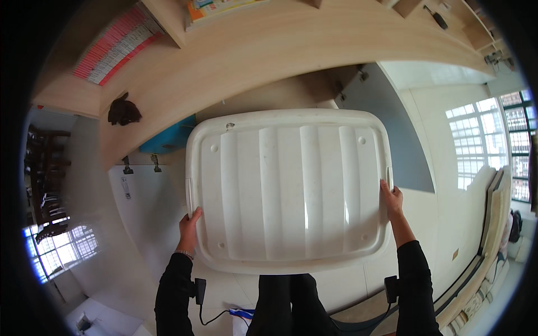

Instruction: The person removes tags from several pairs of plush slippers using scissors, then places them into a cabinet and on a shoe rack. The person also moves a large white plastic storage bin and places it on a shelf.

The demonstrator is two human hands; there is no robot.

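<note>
A large white plastic storage box with a ribbed lid [290, 189] fills the middle of the view, right before my legs. At its left side my left hand [189, 229] grips the rim, thumb on top. My right hand [392, 199] holds the opposite side by the latch, its thumb lying over the lid's edge. The box's far edge reaches the opening of a low wooden cabinet [269, 98]. Most of the box's walls are hidden under the lid.
Grey cabinet doors stand open at the right [403, 122] and left [147, 206]. Inside the cabinet is a blue box [168, 136]. A dark figurine [124, 111] and a row of red-and-white books [119, 44] occupy the shelf above. A sofa [475, 302] lies at the lower right.
</note>
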